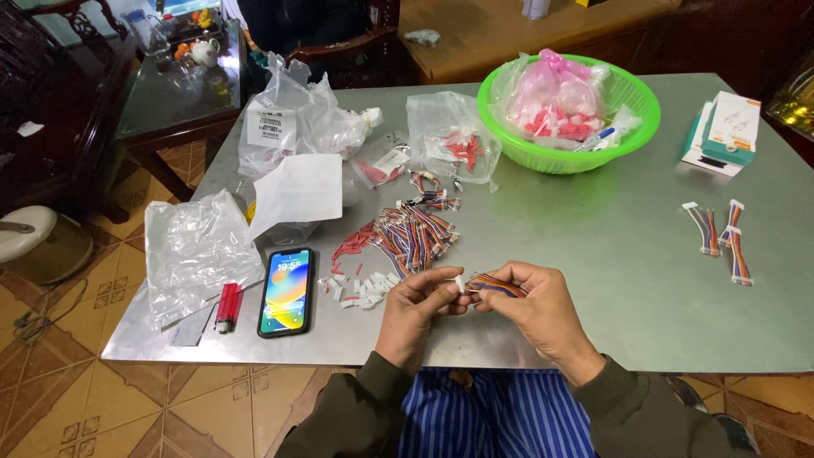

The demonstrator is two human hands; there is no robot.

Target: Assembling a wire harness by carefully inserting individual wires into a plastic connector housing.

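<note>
left hand [417,307] pinches a small white connector [459,283]; right hand [532,304] is closed on the multicoloured wire bundle [496,286] joined to it, above the near table [610,254] edge. loose wire pile [417,233] at 11 o'clock, smartphone [286,291] at 9.

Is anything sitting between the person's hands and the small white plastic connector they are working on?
Nothing visible does: the left hand pinches the small white plastic connector directly, and the right hand holds the multicoloured ribbon wire bundle right against it.
</note>
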